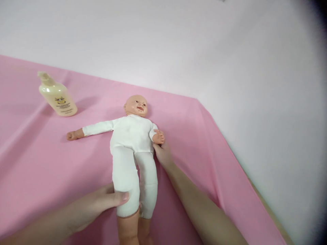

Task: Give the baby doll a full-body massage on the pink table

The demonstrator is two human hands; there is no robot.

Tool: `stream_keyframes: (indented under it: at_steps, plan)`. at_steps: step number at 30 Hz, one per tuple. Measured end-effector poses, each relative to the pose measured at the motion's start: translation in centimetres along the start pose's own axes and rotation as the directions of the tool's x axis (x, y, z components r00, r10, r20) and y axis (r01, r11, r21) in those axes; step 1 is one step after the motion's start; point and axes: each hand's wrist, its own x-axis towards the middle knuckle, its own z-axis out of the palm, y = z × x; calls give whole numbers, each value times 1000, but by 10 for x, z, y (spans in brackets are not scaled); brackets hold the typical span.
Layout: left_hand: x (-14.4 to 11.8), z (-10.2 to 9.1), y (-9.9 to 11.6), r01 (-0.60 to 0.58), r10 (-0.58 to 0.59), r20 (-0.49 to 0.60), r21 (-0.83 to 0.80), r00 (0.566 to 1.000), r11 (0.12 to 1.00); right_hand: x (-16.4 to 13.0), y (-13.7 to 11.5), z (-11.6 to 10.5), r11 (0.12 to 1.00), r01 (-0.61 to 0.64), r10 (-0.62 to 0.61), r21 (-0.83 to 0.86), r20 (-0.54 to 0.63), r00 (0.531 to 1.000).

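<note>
A baby doll (131,134) with a white cloth body lies face up, its bald head toward the far side and its feet cut off by the lower edge of the view. My left hand (107,199) grips the doll's leg on the left, the thumb on top and the other fingers hidden beneath. At the doll's right side, near its bent arm, my right hand (163,153) holds the torso; most of its fingers are out of sight behind the doll. The doll's other arm stretches out to the left.
A pale yellow pump bottle (58,98) with a printed label stands at the upper left. A pink cloth (94,92) with soft creases covers the table, its edge dropping away at the right. Behind it rises a plain white wall (153,41).
</note>
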Motion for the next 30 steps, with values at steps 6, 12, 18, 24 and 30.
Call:
stream_keyframes:
  at_steps: [6,12,18,24,30]
  plan:
    - [1,-1,-1,-7,7,-2,0,1000,1000,0,0,-2,1000,9,-8,-28,10,1000]
    - [-1,1,2,23,-23,-11,-19,1000,1000,-1,-1,-3,987,128,-124,-96,45,991]
    - [-4,3,3,44,-44,-4,-90,999,995,-4,-5,-3,942,303,-285,-141,138,949]
    - [-3,1,2,16,-15,15,-78,1000,997,-3,-2,-3,956,277,-266,-98,111,957]
    - [-3,1,3,22,-21,15,-53,1000,998,1,7,-1,996,27,-26,82,-9,1000]
